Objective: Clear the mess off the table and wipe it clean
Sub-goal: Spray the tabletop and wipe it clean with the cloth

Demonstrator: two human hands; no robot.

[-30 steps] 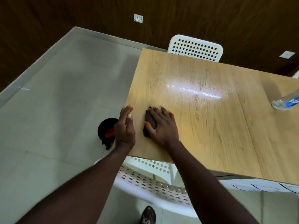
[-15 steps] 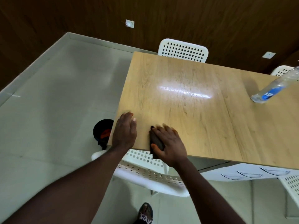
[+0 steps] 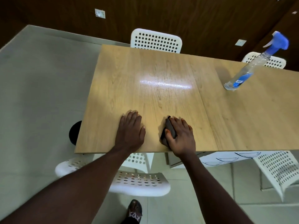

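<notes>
Left hand (image 3: 131,131): palm down on the table (image 3: 161,70), close to its near edge. The fingers (image 3: 129,118) are straight, lie close together and hold nothing; the thumb is spread out to the right.

Right hand (image 3: 181,136): just right of the left hand and apart from it, also at the near edge. Its fingers (image 3: 179,125) are laid nearly straight over a dark cloth (image 3: 169,128) and press it against the tabletop. The thumb rests on top of the cloth. The cloth is folded or bunched; only its left part shows, beyond the forefinger and around the thumb, and the rest is hidden under the palm.

Spray bottle (image 3: 252,65): clear, with a blue label and a blue trigger head. It stands on the table well ahead and to the right of the right fingers, touching neither hand.

A bright patch of reflected light lies on the tabletop ahead of both sets of fingers.

Black bin (image 3: 75,132): on the floor left of the left fingers, partly hidden by the table corner.

White perforated chairs: one (image 3: 155,41) beyond the far edge, one (image 3: 139,183) below the forearms, and others at the right.
</notes>
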